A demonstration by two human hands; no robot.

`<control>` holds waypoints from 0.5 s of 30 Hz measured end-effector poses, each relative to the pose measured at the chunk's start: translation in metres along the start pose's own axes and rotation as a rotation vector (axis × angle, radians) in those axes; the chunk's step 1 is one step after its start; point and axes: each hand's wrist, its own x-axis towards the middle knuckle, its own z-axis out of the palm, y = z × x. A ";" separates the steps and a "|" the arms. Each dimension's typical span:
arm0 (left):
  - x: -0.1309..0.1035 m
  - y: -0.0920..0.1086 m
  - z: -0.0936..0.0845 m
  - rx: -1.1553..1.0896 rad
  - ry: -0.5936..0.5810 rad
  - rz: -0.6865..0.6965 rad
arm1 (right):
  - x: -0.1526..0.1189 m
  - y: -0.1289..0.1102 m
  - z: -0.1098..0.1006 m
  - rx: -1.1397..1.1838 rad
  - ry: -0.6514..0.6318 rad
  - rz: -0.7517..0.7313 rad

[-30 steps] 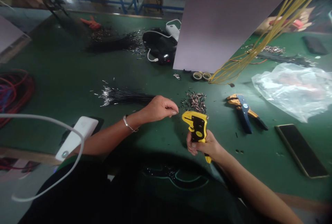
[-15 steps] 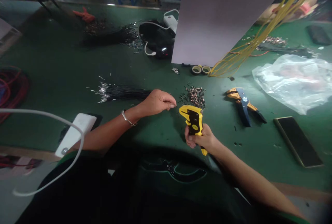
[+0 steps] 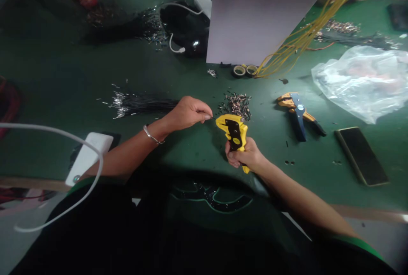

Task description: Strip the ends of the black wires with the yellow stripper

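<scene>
My left hand (image 3: 190, 112) is closed in a pinch on a thin black wire (image 3: 213, 117), whose end points at the jaws of a yellow and black wire stripper (image 3: 235, 132). My right hand (image 3: 244, 154) is wrapped round the stripper's handles. A bundle of black wires (image 3: 146, 103) with bright tips lies left of my left hand, partly behind it. Just beyond the stripper's head is a pile of small metal terminals (image 3: 237, 104).
Right of the stripper lie blue and orange pliers (image 3: 298, 111), a phone (image 3: 362, 156) and a clear plastic bag (image 3: 363, 81). Tape rolls (image 3: 239, 71) sit below a pale board (image 3: 251, 15). A white power strip (image 3: 91, 156) and cable are at left.
The view has tilted, so the table items appear higher. The stripper's head and the fingertips of my left hand are slightly closer, with the short wire end now visible between them.
</scene>
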 end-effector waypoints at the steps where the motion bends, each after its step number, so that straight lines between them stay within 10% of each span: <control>1: 0.000 0.001 -0.001 -0.011 -0.006 0.000 | 0.001 -0.001 0.000 0.003 -0.004 -0.010; 15: -0.005 0.010 -0.003 0.049 0.084 0.001 | 0.001 -0.014 -0.015 0.088 -0.050 -0.168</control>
